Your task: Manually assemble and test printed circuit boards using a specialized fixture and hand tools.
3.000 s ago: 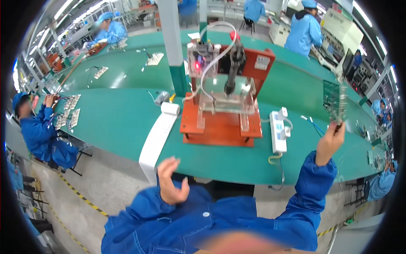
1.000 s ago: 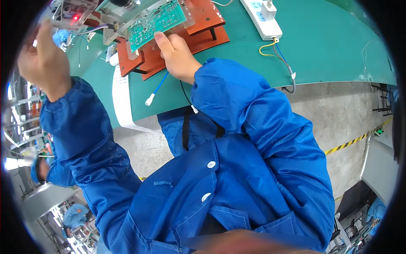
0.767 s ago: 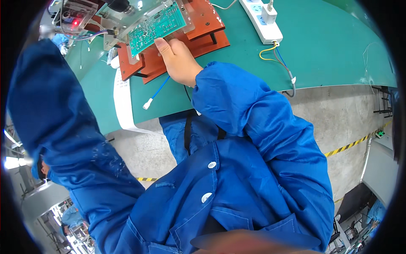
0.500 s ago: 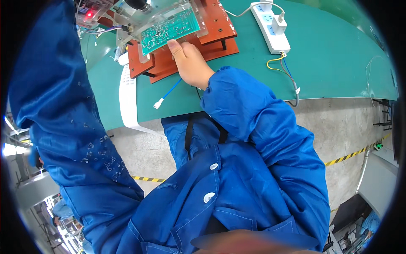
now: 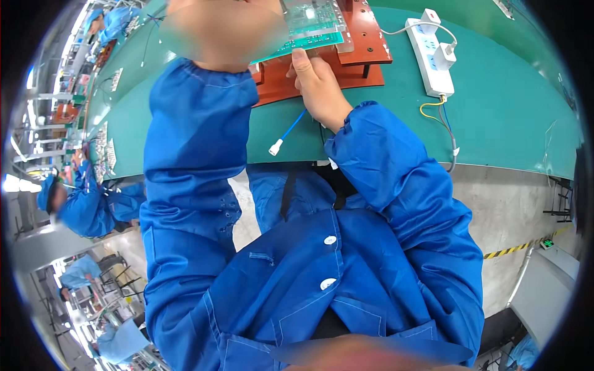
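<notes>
A green circuit board (image 5: 309, 40) lies in a red fixture (image 5: 365, 52) with a clear plastic part over the board. At the board's near edge, my right hand (image 5: 320, 86) pinches it, thumb on top and fingers curled below. My left hand (image 5: 226, 34) is raised in front of the fixture's left side, hiding that part of it. Its fingers are smeared, so neither their pose nor anything in them can be made out. A blue wire with a white connector (image 5: 276, 147) hangs out from beneath the fixture, beside my right hand.
On the green table (image 5: 495, 111), a white power strip (image 5: 430, 62) with plugs stands right of the fixture, its cable running off the near edge. Several people in blue sit at benches on the left, one person (image 5: 90, 198) nearest. Striped floor tape (image 5: 510, 247) shows at right.
My left arm has swung in from the far left, bringing the hand over the fixture's left side. My right hand stays at the board's edge. The whole view has shifted slightly.
</notes>
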Demonstrator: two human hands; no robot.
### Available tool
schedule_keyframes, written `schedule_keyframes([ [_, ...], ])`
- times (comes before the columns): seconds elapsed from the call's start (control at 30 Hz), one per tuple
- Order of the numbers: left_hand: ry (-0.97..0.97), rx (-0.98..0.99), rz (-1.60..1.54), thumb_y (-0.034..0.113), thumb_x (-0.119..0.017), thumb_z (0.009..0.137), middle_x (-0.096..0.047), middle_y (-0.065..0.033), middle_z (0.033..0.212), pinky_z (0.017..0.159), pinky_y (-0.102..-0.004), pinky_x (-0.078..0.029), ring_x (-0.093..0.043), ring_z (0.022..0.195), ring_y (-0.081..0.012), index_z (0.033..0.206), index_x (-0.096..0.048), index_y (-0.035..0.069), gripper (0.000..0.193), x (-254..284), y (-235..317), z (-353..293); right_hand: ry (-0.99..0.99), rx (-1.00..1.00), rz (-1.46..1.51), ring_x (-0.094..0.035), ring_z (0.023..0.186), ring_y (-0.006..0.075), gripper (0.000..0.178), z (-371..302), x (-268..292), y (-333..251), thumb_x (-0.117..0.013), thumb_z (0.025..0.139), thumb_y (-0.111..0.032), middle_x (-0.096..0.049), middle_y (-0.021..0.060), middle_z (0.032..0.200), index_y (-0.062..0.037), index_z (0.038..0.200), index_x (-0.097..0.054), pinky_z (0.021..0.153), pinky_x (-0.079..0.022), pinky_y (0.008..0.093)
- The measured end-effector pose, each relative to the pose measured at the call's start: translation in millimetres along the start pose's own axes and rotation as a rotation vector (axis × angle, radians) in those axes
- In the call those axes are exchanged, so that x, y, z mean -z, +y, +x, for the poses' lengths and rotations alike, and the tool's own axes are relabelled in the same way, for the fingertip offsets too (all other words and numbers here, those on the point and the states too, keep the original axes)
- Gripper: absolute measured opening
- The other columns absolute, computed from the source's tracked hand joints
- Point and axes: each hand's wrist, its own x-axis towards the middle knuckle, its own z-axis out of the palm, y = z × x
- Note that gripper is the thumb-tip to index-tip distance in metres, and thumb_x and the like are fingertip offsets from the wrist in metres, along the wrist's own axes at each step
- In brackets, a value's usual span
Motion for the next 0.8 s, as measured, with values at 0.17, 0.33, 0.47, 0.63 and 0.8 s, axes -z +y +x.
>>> schedule_keyframes([
  [0.17, -0.246, -0.322, 0.581, -0.009, -0.055, 0.084, -0.068, -0.0241, 0.107, 0.097, -0.0386, -0.05, -0.064, 0.11, -0.0339, 0.1, -0.065, -0.006, 0.019, 26.5, 20.4, 1.8, -0.043, 0.084, 0.004, -0.049, 0.068, 0.0108, 0.048, -3.8, 10.4, -8.1, -0.052, 0.103, -0.045, -0.054, 0.0034, 0.076, 0.0025, 0.102, -0.059, 0.061, -0.042, 0.0278],
  [0.33, -0.468, 0.171, 0.787, -0.002, -0.062, 0.081, -0.065, -0.022, 0.123, 0.096, -0.0373, -0.05, -0.063, 0.113, -0.0362, 0.127, -0.059, -0.004, 0.046, 124.9, 64.8, -50.1, -0.243, 0.446, -0.867, -0.055, 0.119, 0.0366, 0.053, -57.6, 72.3, -29.8, -0.074, 0.084, -0.013, -0.057, 0.0209, 0.127, 0.0014, 0.131, -0.053, 0.101, -0.044, 0.0401],
  [0.47, -0.566, 0.562, 1.531, 0.018, -0.071, 0.085, -0.058, -0.0299, 0.13, 0.104, -0.0437, -0.044, -0.054, 0.125, -0.0409, 0.141, -0.042, -0.011, 0.069, 212.8, 73.8, -147.5, -0.176, 0.492, -1.252, -0.053, 0.122, 0.0387, 0.047, -97.4, 75.5, -88.2, -0.076, 0.081, -0.012, -0.056, 0.0199, 0.13, -0.0001, 0.124, -0.061, 0.102, -0.044, 0.044],
  [0.63, -0.487, 0.998, 1.204, 0.028, -0.077, 0.081, -0.056, -0.0322, 0.13, 0.104, -0.0446, -0.043, -0.051, 0.128, -0.043, 0.145, -0.031, -0.013, 0.089, 213.5, 66.9, -162.5, -0.343, 0.441, -0.766, -0.064, 0.079, 0.0255, 0.022, -92.4, 17.3, -89.1, -0.073, 0.082, -0.005, -0.063, 0.0126, 0.093, -0.0003, 0.103, -0.07, 0.069, -0.052, 0.0317],
  [0.8, -0.391, 1.134, 0.912, 0.022, -0.083, 0.075, -0.06, -0.0274, 0.125, 0.094, -0.0387, -0.051, -0.063, 0.11, -0.0368, 0.145, -0.037, -0.006, 0.089, 239.3, 39.8, -160.0, -0.507, 0.503, -0.651, -0.064, 0.084, 0.0313, 0.012, -45.4, -73.2, -16.0, -0.068, 0.086, -0.008, -0.064, 0.0143, 0.093, -0.0016, 0.097, -0.069, 0.072, -0.051, 0.0378],
])
